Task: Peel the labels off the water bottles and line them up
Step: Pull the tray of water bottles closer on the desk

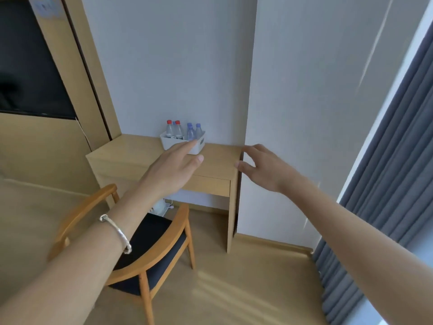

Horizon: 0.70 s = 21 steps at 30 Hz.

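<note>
1. While both arms are reaching forward, the left hand (173,167) is hovering in the air in front of the wooden surface (131,151), fingers straight, close together and gripping nothing.
2. On the left wrist a silver bracelet (117,233) is sitting.
3. Out to the right, the right hand (264,167) is hanging near the right end of the surface, its fingers spread apart and slightly curled, also empty (neither hand is touching anything that can be made out).
4. Standing upright in a white bin (174,144) at the back of the surface, against the wall, are the water bottles (182,131).
5. Two of them, on the left side of the bin, are wearing red caps (173,122); the ones on the right are wearing blue caps (194,125), and the exact count is hard to tell because they are overlapping.
6. Whether the labels are on or off is too small to judge.
7. Below the left forearm, a wooden chair (150,245) with a dark seat is standing on the floor, pulled back from the surface.
8. Along the right edge, a grey curtain (384,184) is hanging.
</note>
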### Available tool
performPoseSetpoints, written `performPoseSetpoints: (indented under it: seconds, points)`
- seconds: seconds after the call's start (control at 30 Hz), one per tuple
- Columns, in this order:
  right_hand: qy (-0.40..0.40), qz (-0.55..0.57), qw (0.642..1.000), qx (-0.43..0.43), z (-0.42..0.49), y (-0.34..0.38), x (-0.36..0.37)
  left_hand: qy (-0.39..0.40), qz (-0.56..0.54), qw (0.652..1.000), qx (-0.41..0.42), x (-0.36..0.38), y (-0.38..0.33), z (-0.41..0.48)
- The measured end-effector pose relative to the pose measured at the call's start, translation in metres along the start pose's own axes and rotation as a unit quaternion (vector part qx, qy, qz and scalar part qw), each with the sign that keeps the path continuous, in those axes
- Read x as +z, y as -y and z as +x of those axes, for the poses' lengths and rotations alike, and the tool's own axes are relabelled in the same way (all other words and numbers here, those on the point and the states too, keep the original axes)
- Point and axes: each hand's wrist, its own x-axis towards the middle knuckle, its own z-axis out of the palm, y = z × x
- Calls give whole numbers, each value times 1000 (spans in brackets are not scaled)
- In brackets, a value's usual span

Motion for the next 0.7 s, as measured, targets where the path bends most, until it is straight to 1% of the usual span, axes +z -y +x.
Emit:
performPoseSetpoints:
  seconds: [0.13,0.27,0.5,0.7]
  points:
    - [24,3,1000,-17,74,-17,20,-15,-10,1000,-26,20,33,61]
    - [39,-6,999,-27,156,-41,38,-11,-18,999,-40,46,72,138]
    - [52,-10,999,3,314,-81,48,-21,-50,996,-68,52,136,299]
    - [79,4,997,11,420,-115,73,-1,-54,995,-80,68,179,393]
